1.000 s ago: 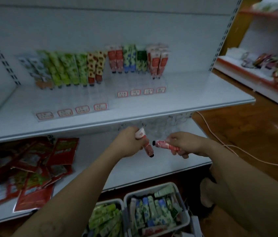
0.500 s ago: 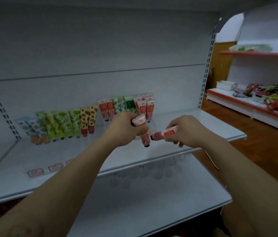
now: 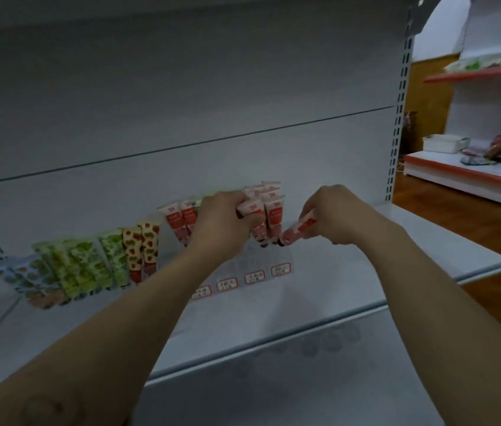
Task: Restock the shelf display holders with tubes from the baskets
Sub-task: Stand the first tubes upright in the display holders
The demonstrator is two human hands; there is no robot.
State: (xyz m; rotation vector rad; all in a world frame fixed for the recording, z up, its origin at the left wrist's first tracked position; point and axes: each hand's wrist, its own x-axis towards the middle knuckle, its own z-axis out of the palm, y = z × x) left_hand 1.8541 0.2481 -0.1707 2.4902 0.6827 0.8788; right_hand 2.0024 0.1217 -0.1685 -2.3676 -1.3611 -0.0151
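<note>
Now, left hand [image 3: 221,224] gripping tube [image 3: 250,208], right hand [image 3: 335,215] pinching second tube [image 3: 300,227]

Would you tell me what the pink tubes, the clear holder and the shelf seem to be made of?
Pink tubes: probably soft plastic, with a glossy printed skin, flat crimped tops and dark caps.
Holder: clear rigid plastic, perhaps acrylic; the shelf shows through it.
Shelf: likely painted sheet metal, matte white, with a folded front edge and slotted uprights.
</note>
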